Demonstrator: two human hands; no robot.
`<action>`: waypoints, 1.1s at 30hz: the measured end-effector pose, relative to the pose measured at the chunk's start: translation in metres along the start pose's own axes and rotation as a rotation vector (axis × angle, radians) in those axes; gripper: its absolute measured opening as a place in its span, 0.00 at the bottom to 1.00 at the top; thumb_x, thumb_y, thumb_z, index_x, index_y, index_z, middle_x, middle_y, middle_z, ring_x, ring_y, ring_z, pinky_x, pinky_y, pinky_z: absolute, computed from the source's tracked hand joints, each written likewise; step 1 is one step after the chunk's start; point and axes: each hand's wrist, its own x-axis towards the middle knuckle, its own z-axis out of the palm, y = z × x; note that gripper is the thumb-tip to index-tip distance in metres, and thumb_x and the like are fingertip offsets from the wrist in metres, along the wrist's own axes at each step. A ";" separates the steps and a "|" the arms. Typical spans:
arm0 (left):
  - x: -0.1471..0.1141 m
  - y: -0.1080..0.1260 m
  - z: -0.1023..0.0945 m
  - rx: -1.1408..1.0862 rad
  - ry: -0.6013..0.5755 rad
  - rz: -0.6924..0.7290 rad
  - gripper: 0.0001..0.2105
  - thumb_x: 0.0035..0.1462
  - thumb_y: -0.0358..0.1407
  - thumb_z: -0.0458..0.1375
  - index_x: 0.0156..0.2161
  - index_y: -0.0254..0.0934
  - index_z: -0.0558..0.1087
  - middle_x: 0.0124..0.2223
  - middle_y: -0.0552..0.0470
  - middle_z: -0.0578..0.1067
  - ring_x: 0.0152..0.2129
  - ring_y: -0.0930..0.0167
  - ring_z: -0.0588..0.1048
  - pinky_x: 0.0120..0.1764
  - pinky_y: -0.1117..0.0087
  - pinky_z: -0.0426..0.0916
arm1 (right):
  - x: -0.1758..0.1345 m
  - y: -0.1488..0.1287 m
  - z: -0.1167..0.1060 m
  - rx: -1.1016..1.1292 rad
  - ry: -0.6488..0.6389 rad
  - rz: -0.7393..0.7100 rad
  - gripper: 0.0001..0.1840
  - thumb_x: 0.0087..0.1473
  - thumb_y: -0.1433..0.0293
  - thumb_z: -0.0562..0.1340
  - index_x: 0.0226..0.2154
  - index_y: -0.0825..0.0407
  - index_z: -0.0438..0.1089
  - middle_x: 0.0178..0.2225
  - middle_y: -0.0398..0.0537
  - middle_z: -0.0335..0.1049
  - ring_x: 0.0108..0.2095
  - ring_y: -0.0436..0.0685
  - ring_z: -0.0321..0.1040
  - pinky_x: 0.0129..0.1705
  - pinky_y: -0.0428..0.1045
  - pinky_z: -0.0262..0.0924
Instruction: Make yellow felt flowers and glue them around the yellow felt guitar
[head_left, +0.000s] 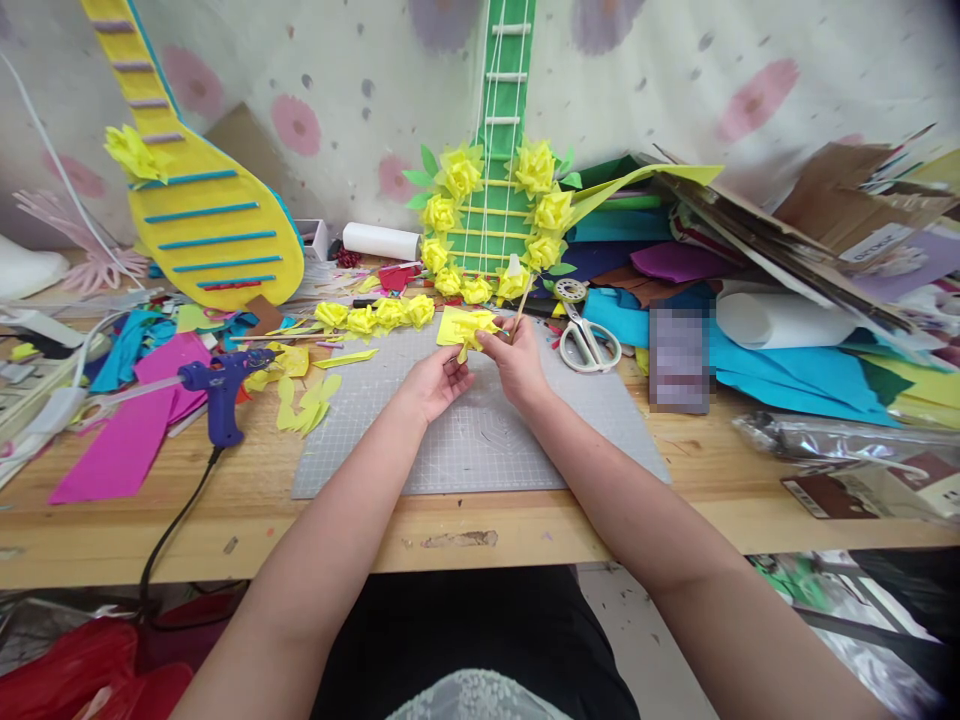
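Observation:
Over the grey cutting mat (pixel 352 450), a yellow paper flower (pixel 466 327) is pinched between the fingers of both my hands. My left hand (pixel 441 384) grips it from below, fingers curled. My right hand (pixel 517 362) has thumb and fingers closed at its right side, with a thin wooden stick (pixel 523 297) standing up out of the same grip. Just behind lies a row of finished yellow paper flowers (pixel 375 315). Loose yellow paper petals (pixel 306 403) lie on the left edge of the mat.
A blue glue gun (pixel 223 390) with a black cord rests on the left. Scissors (pixel 589 340) lie at the mat's right rear. Behind stand a green paper guitar (pixel 491 235) ringed with yellow flowers and a yellow paper lute shape (pixel 217 220). Coloured sheets and cardboard (pixel 832 215) pile up right.

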 end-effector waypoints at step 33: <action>-0.003 -0.001 0.003 0.163 0.131 0.282 0.03 0.50 0.26 0.55 0.27 0.33 0.67 0.26 0.55 0.69 0.21 0.80 0.66 0.25 0.79 0.65 | 0.000 -0.006 0.000 0.111 -0.068 0.218 0.21 0.33 0.70 0.67 0.25 0.49 0.53 0.28 0.36 0.57 0.32 0.48 0.64 0.36 0.49 0.64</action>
